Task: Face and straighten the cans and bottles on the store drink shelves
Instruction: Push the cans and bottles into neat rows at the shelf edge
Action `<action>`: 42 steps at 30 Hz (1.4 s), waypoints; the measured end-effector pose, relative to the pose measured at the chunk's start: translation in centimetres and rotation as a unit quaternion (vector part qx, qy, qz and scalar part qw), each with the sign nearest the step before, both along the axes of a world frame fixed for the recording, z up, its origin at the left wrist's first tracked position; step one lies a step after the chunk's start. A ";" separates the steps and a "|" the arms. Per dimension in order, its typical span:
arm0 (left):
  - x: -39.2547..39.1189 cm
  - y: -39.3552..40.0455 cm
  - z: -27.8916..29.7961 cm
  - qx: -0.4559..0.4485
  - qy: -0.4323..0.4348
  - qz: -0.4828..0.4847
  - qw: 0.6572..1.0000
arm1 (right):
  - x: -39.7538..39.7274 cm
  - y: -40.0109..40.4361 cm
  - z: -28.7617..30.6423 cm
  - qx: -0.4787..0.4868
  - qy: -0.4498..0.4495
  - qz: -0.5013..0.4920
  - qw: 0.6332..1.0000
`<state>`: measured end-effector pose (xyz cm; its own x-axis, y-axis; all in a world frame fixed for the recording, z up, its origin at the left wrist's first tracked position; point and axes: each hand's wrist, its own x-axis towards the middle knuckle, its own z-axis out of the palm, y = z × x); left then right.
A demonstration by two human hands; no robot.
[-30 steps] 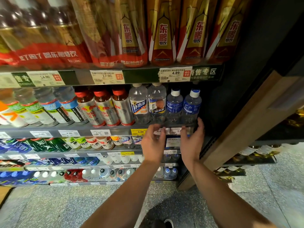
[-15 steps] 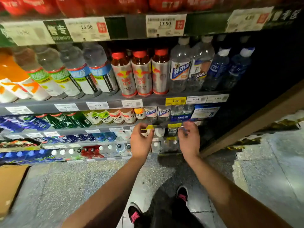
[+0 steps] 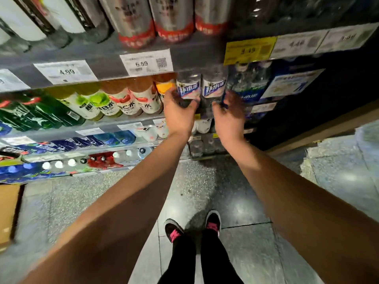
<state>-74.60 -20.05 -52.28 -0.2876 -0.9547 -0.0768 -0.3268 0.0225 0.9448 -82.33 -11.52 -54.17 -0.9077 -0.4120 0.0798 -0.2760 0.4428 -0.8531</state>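
Shelving unit (image 3: pixel 106 58) fills frame from 9 to 2 o'clock, several tiers, price tags along rail edges, yellow tag (image 3: pixel 249 50) at 1 o'clock. Floor (image 3: pixel 205 187) speckled tile across lower half; cardboard box (image 3: pixel 8 212) at 8 o'clock; shoes (image 3: pixel 192 228) at 6. Top tier: silver-and-red bottles (image 3: pixel 155 19) at 12, bases only in view. Next tier down is the one being worked: green-label bottles (image 3: pixel 86 103) at 10, red-label bottles (image 3: pixel 135 99) nearer centre, then two clear bottles w/ blue-white labels, left one (image 3: pixel 188 87) and right one (image 3: pixel 214 87), side by side just above frame centre; dark-blue-label bottles (image 3: pixel 249 87) at 1 o'clock beside them. Left hand (image 3: pixel 179 111) wraps lower body of left clear bottle, fingers curled round it. Right hand (image 3: pixel 230 113) at lower right flank of right clear bottle; blur and shadow, so cannot tell if it grips or only touches. Both labels look roughly front-facing already. Risks, as I judge: twisting both at once w/ tight spacing could nudge orange-label bottle (image 3: pixel 165 87) at left or the dark-blue ones at right out of line; pulling too far fwd could tip a bottle over rail lip; smooth plastic may slip.
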 end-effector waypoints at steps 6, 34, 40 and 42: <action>-1.4 -0.2 -2.4 -0.045 0.010 0.071 0.996 | 0.6 -2.0 -0.4 -0.067 0.043 -0.040 0.996; 6.6 -6.5 -3.3 -0.064 0.005 0.159 0.985 | 9.8 -7.7 -1.2 -0.009 -0.166 0.104 0.981; 6.9 -7.0 -4.4 -0.068 0.016 0.146 0.987 | 10.5 -10.2 -1.2 -0.007 -0.219 0.103 0.970; 7.1 -7.3 -4.7 -0.070 0.021 0.140 0.987 | 10.7 -10.8 -1.4 -0.002 -0.212 0.111 0.971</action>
